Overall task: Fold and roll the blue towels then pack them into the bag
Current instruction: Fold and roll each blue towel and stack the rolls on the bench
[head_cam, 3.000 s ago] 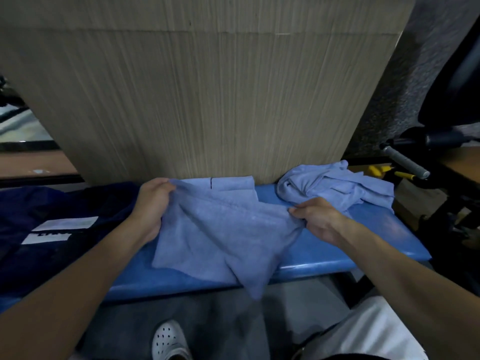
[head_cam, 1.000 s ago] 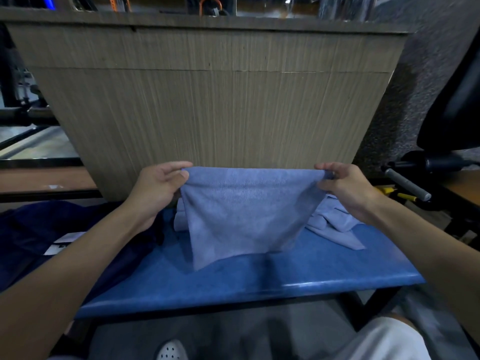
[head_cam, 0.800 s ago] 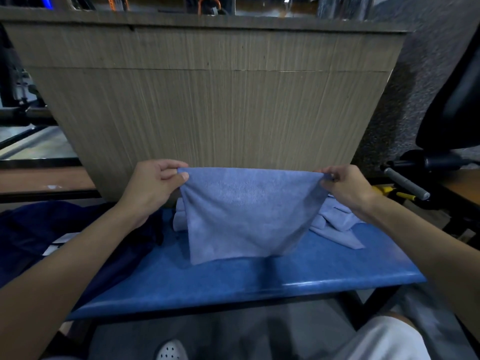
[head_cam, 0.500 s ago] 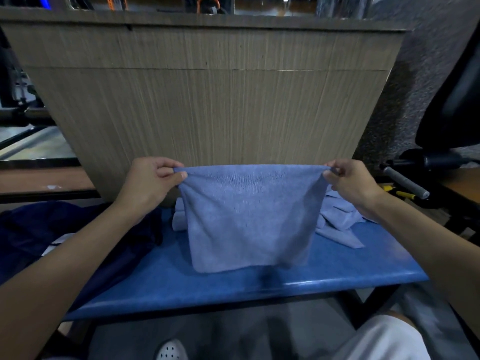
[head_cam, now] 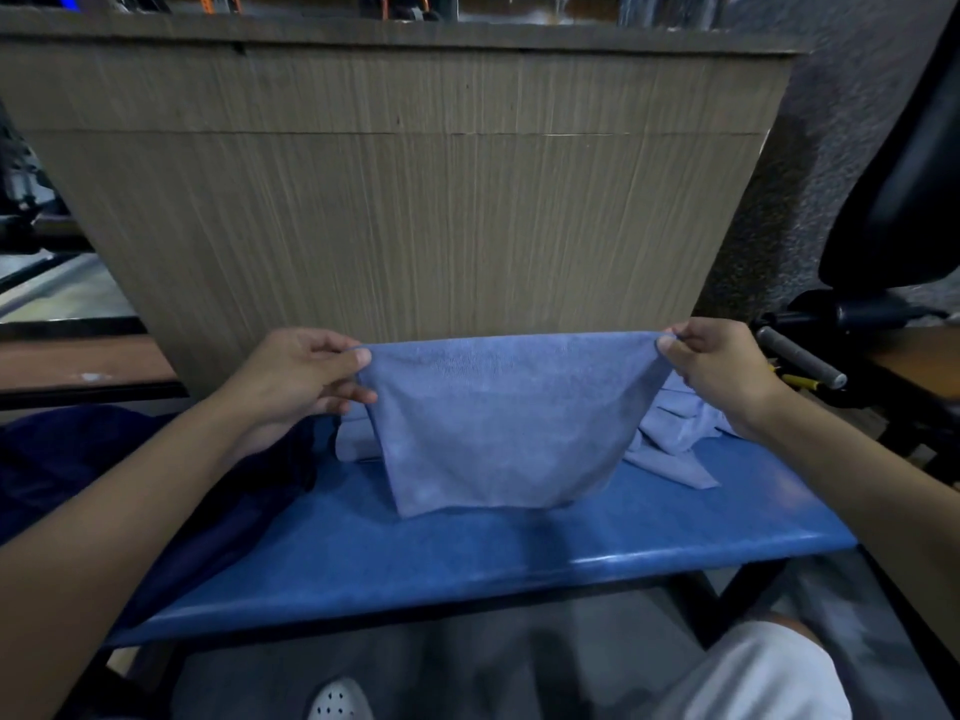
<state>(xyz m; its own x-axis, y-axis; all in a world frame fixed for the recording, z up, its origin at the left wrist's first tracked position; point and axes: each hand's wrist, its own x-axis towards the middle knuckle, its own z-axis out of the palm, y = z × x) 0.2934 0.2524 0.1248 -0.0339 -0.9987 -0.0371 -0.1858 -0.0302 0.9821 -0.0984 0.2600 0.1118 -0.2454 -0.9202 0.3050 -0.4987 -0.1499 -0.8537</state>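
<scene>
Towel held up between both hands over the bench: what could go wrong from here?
Two risks. The towel is pinched only at its top corners by the left hand and right hand, so a slipped corner may spoil the fold. Its hanging bottom edge sits close to the loose towels behind it on the bench and could catch or drag them when it is laid down.

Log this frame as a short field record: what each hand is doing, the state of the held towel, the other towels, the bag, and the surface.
left hand: left hand pinches the top left corner of the held towel
right hand: right hand pinches the top right corner
held towel: stretched taut between the hands, hanging, lower edge reaching the blue bench
other towels: crumpled towel behind on the right; folded towel behind on the left
bag: dark blue bag lying left on the bench
</scene>
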